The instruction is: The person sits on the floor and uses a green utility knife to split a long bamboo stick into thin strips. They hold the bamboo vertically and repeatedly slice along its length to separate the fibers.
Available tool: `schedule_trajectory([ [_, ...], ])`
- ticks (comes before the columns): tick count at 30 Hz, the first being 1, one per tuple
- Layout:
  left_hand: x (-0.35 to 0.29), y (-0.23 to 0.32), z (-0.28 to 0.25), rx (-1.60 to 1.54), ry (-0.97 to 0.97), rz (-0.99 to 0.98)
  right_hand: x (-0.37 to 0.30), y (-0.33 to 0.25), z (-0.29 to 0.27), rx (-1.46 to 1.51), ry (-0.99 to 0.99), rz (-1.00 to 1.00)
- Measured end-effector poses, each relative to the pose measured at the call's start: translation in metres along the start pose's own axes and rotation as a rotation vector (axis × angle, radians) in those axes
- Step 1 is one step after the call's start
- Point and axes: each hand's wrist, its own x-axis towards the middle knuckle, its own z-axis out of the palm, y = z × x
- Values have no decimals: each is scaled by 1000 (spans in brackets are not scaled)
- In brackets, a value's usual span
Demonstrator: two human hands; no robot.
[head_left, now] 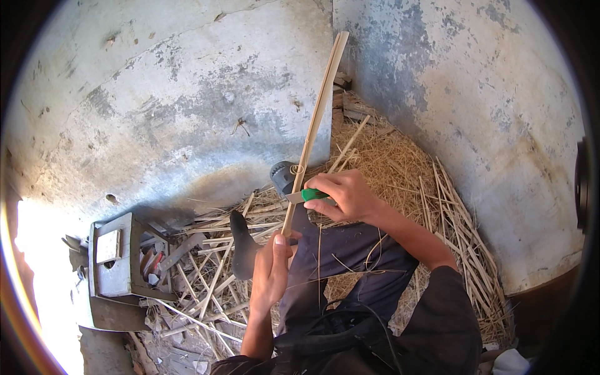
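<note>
My left hand (pixel 271 270) is closed around the lower end of a long, pale split strip of bamboo or wood (pixel 317 109), which slants up and away toward the corner of the walls. In my right hand (pixel 347 195) is a knife with a green handle (pixel 314 195). Its short blade (pixel 295 197) lies across the strip, a little above my left hand. A thin curled shaving (pixel 297 169) clings to the strip just beyond the blade. Loose thin fibres (pixel 369 270) lie over my dark trousers.
A grey wooden stool (pixel 128 256) lies tipped at the left, with scraps inside it. Split sticks (pixel 212 281) cover the floor beside my dark-socked foot (pixel 242 240). Straw-like shavings (pixel 394 150) heap up against the worn walls (pixel 250 81), and more sticks (pixel 465 231) lie at the right.
</note>
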Motion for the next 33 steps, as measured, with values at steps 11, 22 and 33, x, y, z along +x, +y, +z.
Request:
schedule_trajectory([
  [11, -4, -4, 12, 255, 140, 223, 4, -7, -3, -41, 101, 27],
  [22, -3, -12, 14, 345, 160, 174, 2, -3, 0, -59, 97, 71],
  [33, -4, -20, 14, 389, 173, 177, 2, 3, -2, -43, 95, 113],
])
